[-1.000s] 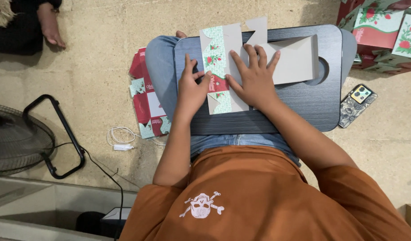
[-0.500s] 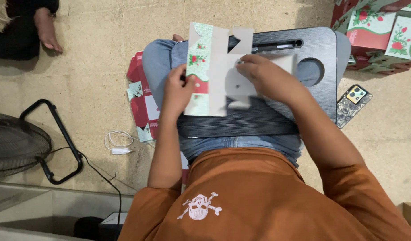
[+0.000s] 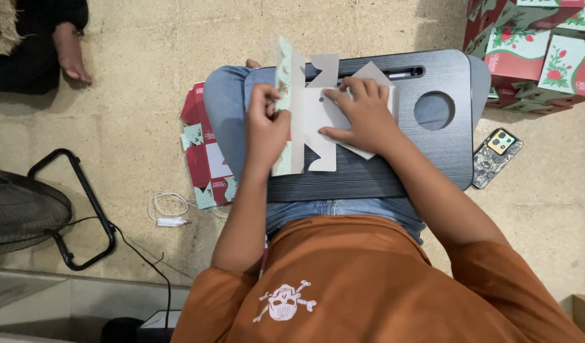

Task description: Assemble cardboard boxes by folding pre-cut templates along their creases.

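Beige floor surrounds the dark lap table (image 3: 381, 178) on my knees. My left hand (image 3: 267, 130) pinches the flat box blank (image 3: 305, 127) upright (printed side outward); my right hand (image 3: 362, 117) presses its grey panel down. Uneven pressure could crease or tear a flap.

A patterned phone (image 3: 497, 158) lies on the beige floor right of the black lap desk (image 3: 432, 152); folded red-and-green boxes (image 3: 533, 51) are stacked beyond, and a black fan (image 3: 19, 213) and white cable (image 3: 168, 209) lie left.

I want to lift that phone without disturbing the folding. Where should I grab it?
Pinch the phone by its long edges, coming from above on its far right side. It lies flat on the floor just right of the lap desk, clear of both hands.
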